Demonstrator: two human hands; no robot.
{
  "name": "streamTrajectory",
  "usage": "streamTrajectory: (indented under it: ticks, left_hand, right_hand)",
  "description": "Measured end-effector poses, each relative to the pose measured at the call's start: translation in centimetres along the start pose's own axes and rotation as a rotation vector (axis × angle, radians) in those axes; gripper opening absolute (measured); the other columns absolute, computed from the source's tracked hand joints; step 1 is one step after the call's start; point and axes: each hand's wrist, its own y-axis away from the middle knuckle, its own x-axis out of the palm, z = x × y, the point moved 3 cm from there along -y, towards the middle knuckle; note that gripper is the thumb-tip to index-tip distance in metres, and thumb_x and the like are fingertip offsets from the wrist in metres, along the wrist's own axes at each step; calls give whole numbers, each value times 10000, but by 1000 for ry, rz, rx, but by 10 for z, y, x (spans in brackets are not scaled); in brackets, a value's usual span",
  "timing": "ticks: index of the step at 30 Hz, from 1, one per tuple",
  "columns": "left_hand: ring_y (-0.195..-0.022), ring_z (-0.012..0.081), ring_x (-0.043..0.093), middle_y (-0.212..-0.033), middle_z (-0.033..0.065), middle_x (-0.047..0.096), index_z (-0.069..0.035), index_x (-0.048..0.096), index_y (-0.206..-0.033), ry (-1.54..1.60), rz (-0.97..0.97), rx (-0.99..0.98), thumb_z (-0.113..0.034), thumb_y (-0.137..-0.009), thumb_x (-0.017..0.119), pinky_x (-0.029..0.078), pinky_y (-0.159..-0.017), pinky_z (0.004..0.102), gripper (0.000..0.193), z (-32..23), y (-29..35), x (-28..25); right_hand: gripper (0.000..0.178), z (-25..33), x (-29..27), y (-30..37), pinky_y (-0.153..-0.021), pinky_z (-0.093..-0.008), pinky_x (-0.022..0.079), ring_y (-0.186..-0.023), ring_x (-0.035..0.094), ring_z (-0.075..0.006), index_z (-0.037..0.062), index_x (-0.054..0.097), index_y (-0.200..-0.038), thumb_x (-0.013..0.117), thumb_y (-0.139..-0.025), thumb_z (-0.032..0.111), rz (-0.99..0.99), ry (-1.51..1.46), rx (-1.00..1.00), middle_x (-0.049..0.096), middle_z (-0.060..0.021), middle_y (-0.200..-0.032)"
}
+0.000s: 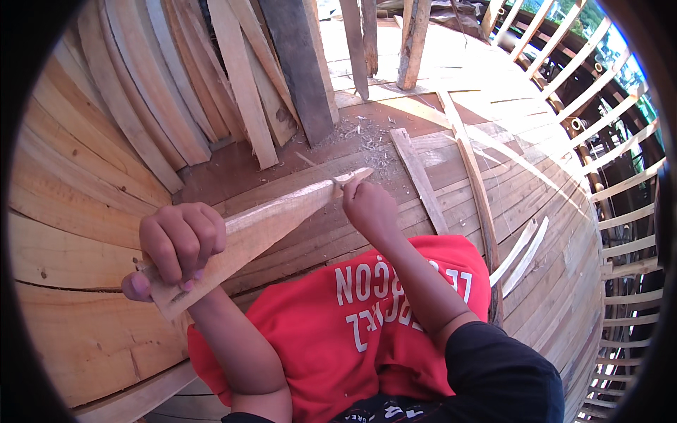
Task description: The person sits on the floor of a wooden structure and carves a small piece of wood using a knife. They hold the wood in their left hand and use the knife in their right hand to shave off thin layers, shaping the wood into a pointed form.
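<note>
A pale wooden board [275,220], tapering toward its far end, slants across in front of me. My left hand [182,243] is wrapped round its near, wider end, with the thumb underneath. Close to the narrow far tip, my right hand [370,211] is closed against the board's edge. A small grey piece [337,182] pokes out from the right fingers onto the wood; the fist hides the rest of it, so its kind cannot be told. Beneath my forearms, a red cloth with white lettering [310,317] covers my lap.
Wood shavings [370,144] litter the plank floor [543,282] beyond the board. Upright planks [141,84] line the left side. A long strip [469,169] and a shorter slat [419,180] lie to the right, near two pale curved offcuts [525,257]. Slatted railing [631,204] curves along the far right.
</note>
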Motion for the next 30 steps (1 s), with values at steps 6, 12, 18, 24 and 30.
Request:
streamTrajectory:
  ticks: [6, 12, 18, 24, 30]
  left_hand:
    - [-349, 65, 374, -403, -69, 459, -170, 408, -475, 29, 17, 15, -431, -829, 552, 274, -412, 208, 462, 6, -1, 2]
    - [-348, 66, 377, -401, -69, 454, -170, 405, -478, -7, -52, 8, -425, -824, 548, 280, -417, 212, 452, -2, 6, -4]
    - [-349, 69, 379, -403, -66, 458, -168, 405, -480, 20, -5, 0, -429, -819, 549, 278, -418, 214, 452, 12, -4, 2]
    - [-344, 77, 365, -400, -57, 447, -157, 397, -479, -18, -14, -11, -427, -833, 543, 270, -404, 236, 469, 3, 4, -5]
    - [-337, 91, 339, -390, -47, 429, -154, 387, -477, 11, 5, -2, -417, -909, 482, 267, -393, 245, 515, 11, -3, 8]
  right_hand:
    - [529, -33, 25, -17, -717, -551, 514, -709, 640, -475, -37, 672, -705, 370, -957, 317, -75, -28, -57, 638, -289, -723]
    - [543, 8, -5, 9, -726, -551, 520, -759, 653, -476, -30, 694, -743, 342, -958, 324, 31, -6, -41, 653, -294, -764]
    - [526, -73, 36, -37, -726, -550, 522, -724, 657, -461, -28, 688, -729, 371, -964, 319, -155, 4, 81, 655, -279, -750]
    - [535, 6, 4, 10, -739, -564, 510, -730, 654, -462, -33, 678, -716, 358, -959, 320, -3, -37, -35, 649, -290, -756]
    - [535, -64, 31, -29, -742, -544, 521, -751, 658, -464, -28, 699, -768, 351, -960, 330, -98, 24, 136, 658, -286, -774]
